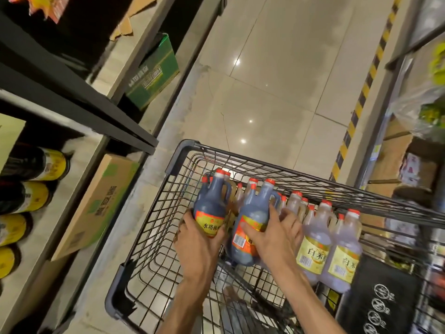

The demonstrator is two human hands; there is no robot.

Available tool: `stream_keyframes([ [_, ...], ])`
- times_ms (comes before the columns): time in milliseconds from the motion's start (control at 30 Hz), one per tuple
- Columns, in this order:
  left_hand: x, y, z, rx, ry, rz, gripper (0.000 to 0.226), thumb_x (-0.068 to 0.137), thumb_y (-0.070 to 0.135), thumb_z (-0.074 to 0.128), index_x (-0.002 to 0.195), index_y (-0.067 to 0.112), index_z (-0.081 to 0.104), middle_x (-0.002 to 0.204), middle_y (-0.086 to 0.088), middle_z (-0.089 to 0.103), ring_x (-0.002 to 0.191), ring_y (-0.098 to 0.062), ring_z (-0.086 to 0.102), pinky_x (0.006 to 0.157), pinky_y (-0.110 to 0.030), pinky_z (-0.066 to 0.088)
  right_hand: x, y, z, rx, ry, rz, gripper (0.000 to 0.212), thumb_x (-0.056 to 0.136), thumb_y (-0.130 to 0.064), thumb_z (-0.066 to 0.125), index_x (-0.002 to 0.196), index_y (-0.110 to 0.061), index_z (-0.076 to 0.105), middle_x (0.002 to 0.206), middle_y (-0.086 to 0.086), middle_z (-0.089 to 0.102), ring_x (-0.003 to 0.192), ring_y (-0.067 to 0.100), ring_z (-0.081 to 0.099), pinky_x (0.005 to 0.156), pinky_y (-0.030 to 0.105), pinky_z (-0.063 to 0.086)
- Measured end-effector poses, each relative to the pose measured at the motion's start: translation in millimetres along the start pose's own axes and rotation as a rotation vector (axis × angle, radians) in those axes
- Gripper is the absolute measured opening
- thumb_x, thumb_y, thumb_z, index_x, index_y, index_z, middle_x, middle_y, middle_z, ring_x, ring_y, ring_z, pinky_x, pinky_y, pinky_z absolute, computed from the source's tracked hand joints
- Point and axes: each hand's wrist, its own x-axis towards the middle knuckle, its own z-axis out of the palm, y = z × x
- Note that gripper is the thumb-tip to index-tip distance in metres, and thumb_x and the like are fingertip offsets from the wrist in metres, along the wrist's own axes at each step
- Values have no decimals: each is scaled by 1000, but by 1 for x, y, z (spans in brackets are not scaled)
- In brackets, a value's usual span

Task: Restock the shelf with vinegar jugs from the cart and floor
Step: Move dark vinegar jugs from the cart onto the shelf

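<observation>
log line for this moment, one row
stage: picking from cart | left hand: grips dark jug | right hand: on second dark jug | shelf: not yet reached

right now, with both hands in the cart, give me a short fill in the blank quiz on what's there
1. The left hand holds a dark vinegar jug with a ____ cap.
2. The right hand grips a second dark jug inside the wire ____.
3. The pale jugs lie to the ____ of the dark ones.
4. The green box sits on the ____ side.

Missing: red; cart; right; left
</observation>
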Motion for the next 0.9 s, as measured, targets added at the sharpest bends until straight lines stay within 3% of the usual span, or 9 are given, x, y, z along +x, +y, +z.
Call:
stream_keyframes([
  [167, 4, -16, -4, -223, -165, -31, 73, 73, 77, 71, 119, 27, 44, 96, 3, 67, 77, -18, 69, 69, -47, 60, -6, -6, 2, -11, 68, -1, 98, 76, -82, 60, 155, -29, 34, 140, 10, 36, 129, 29, 28, 106, 42, 28],
  [300, 24, -24, -17, -344, -339, -47, 45, 79, 53, 81, 106, 31, 52, 94, 4, 72, 74, -3, 71, 64, -22, 58, -6, -8, 6, 59, 72, -33, 103, 79, -77, 65, 158, -21, 29, 139, 13, 37, 127, 30, 31, 106, 43, 37],
  [433, 38, -26, -27, -420, -432, -101, 67, 78, 46, 83, 127, 21, 46, 107, 1, 70, 90, -10, 70, 69, -21, 57, -12, -16, 12, 177, 67, 12, 103, 82, -67, 71, 160, -20, 23, 138, 14, 32, 129, 32, 33, 102, 44, 44],
  [567, 40, -30, -31, -385, -470, -102, 53, 85, 43, 78, 120, 23, 44, 95, 10, 65, 80, 0, 63, 52, -6, 47, -23, -40, 22, 214, 46, -82, 92, 83, -49, 80, 152, -28, 23, 145, 13, 32, 129, 35, 48, 95, 47, 54],
  [700, 47, -37, -37, -411, -459, -118, 58, 83, 46, 79, 125, 24, 46, 102, 8, 68, 85, -2, 66, 61, -14, 52, -21, -59, 37, 403, -32, 44, 112, 73, -38, 91, 154, -17, 16, 150, 11, 39, 134, 29, 48, 101, 40, 49],
  [800, 56, -47, -43, -391, -454, -93, 63, 80, 50, 82, 126, 22, 50, 103, 12, 69, 93, -7, 69, 76, -26, 57, -14, -56, 50, 499, -102, 177, 119, 59, -64, 87, 149, -18, 25, 138, 7, 53, 124, 29, 59, 95, 42, 55],
  [900, 61, -53, -47, -384, -482, -64, 73, 72, 56, 85, 128, 24, 50, 105, 12, 71, 95, -8, 71, 85, -36, 61, -1, -43, 64, 514, -222, 232, 115, 43, -85, 81, 133, -21, 47, 124, 3, 65, 105, 23, 69, 85, 39, 60],
])
